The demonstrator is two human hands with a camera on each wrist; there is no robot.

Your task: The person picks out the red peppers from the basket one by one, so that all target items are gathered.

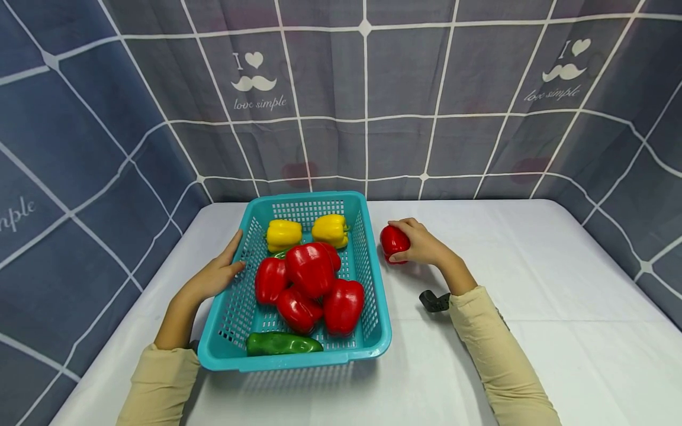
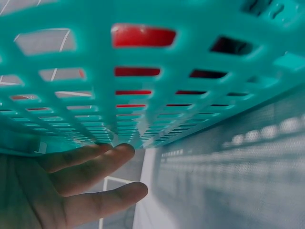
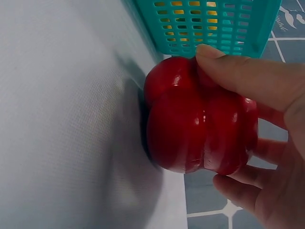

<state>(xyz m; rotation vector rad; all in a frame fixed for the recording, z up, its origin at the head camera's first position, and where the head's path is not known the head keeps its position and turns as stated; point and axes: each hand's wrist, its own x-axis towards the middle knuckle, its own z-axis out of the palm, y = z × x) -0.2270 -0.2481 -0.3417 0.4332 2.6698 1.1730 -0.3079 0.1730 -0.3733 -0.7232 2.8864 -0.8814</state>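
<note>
Your right hand point(image 1: 418, 242), fingers curled, grips a glossy red bell pepper point(image 1: 393, 239) just right of a turquoise perforated plastic basket point(image 1: 375, 266); your left hand point(image 1: 213, 275), fingers spread, touches the basket's left side.

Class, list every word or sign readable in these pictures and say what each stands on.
"I" with heart, moustache, "love simple": back cloth, left.
The same, "I love simple": back cloth, right.
"ple", cut off: left cloth.
Right wrist view: lettering beside a moustache, too blurred.
</note>
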